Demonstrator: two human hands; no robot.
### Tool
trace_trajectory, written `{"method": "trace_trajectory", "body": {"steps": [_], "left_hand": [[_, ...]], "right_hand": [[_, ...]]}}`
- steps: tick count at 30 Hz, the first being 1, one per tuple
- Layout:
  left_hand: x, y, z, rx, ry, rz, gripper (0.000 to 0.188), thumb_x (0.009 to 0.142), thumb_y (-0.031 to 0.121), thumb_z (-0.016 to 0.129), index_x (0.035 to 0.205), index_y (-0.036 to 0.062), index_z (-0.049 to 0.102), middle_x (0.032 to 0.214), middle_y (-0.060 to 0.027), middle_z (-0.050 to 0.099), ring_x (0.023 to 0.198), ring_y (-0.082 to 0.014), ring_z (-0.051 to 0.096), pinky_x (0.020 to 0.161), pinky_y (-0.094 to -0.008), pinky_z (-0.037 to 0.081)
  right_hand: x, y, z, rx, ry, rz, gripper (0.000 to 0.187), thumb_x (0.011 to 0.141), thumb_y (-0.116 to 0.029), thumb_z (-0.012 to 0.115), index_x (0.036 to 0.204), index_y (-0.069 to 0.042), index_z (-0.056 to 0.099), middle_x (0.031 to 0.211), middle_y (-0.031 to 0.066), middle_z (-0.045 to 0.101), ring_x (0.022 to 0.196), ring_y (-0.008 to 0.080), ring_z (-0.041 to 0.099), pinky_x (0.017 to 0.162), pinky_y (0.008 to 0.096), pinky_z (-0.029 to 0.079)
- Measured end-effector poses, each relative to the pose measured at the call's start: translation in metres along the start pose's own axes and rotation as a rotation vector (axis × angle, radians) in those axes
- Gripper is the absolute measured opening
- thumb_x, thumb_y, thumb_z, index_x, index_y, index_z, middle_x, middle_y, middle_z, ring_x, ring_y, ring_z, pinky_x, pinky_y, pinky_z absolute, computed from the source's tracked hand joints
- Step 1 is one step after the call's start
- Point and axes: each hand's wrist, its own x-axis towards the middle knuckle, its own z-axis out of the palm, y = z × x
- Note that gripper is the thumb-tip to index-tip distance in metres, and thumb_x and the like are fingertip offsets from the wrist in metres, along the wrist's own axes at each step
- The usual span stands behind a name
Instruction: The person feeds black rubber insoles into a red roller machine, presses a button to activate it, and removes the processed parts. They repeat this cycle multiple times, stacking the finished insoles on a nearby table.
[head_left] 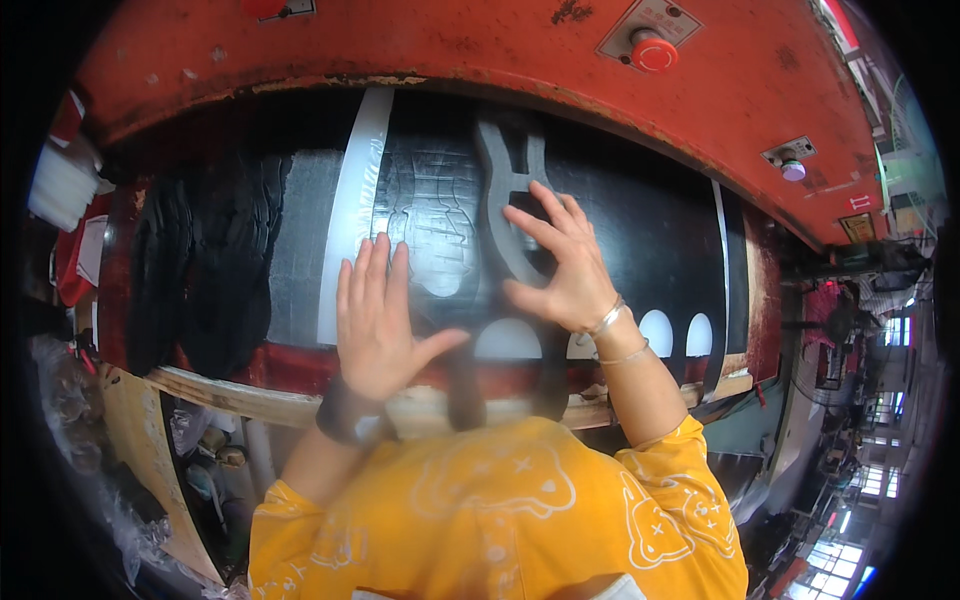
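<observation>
A grey sole-shaped cutting die (492,190), with a crossbar and open middle, lies on a black sheet (640,225). My right hand (572,258) is over its near right part, fingers spread, with fingertips at the crossbar and side wall and the thumb by its near end. I cannot see it gripping the die. To the left, my left hand (378,320) is open and flat on the sheet's near part, next to a shiny sole-shaped outline (432,225) pressed in the black material. Rounded white gaps (508,340) show along the sheet's near edge.
Above the far side hangs a red machine beam (450,50) with a red push button (654,52) and a smaller pale button (793,170). Dark cut strips (225,250) lie at the left, near a white strip (350,220). A wooden edge (235,395) borders the near side.
</observation>
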Motion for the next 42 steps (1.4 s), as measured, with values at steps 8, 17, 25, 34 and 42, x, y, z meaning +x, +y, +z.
{"method": "trace_trajectory", "body": {"steps": [8,17,25,34,42], "left_hand": [[0.010,-0.005,0.000,-0.027,-0.003,-0.007,0.100,0.063,0.054,0.078,0.136,-0.0033,0.040,0.143,-0.0252,0.037,0.136,-0.0386,0.031,0.112,-0.0510,0.021],[0.052,0.000,0.001,-0.057,0.105,0.028,0.070,0.069,0.034,0.080,0.126,0.0040,0.053,0.135,-0.0211,0.045,0.130,-0.0373,0.037,0.110,-0.0498,0.026],[0.058,0.039,0.046,-0.515,-0.113,0.415,0.026,0.070,0.020,0.075,0.091,0.0052,0.067,0.098,-0.0087,0.063,0.095,-0.0275,0.057,0.082,-0.0379,0.043],[0.121,0.033,0.066,-0.273,-0.013,0.411,0.024,0.070,0.026,0.075,0.083,0.0081,0.066,0.083,-0.0062,0.058,0.088,-0.0266,0.054,0.078,-0.0399,0.042],[0.129,0.042,0.064,-0.262,0.006,0.335,0.021,0.070,0.023,0.076,0.081,0.0081,0.066,0.081,-0.0072,0.058,0.088,-0.0272,0.054,0.078,-0.0398,0.040]], "right_hand": [[0.004,0.005,0.019,-0.179,0.096,-0.067,0.069,0.056,-0.026,0.074,0.123,-0.017,0.061,0.143,0.0171,0.041,0.128,0.0498,0.034,0.105,0.0537,0.032],[0.030,0.050,-0.004,-0.069,0.234,-0.094,0.064,0.066,-0.028,0.076,0.125,-0.014,0.058,0.140,0.0199,0.040,0.130,0.0411,0.034,0.107,0.0502,0.028],[0.039,0.191,-0.173,-0.264,1.428,0.157,0.067,0.093,-0.035,0.055,0.141,0.004,0.031,0.145,0.0244,0.031,0.136,0.0354,0.028,0.112,0.0454,0.022],[0.026,0.206,-0.175,0.128,1.372,0.200,0.067,0.099,-0.032,0.045,0.148,0.003,0.016,0.153,0.0229,0.019,0.140,0.0307,0.025,0.113,0.0386,0.022],[-0.027,0.115,-0.057,-0.208,0.028,-0.011,0.033,0.076,-0.024,0.070,0.105,-0.010,0.066,0.106,0.0096,0.058,0.105,0.0296,0.051,0.092,0.0412,0.039]]}}
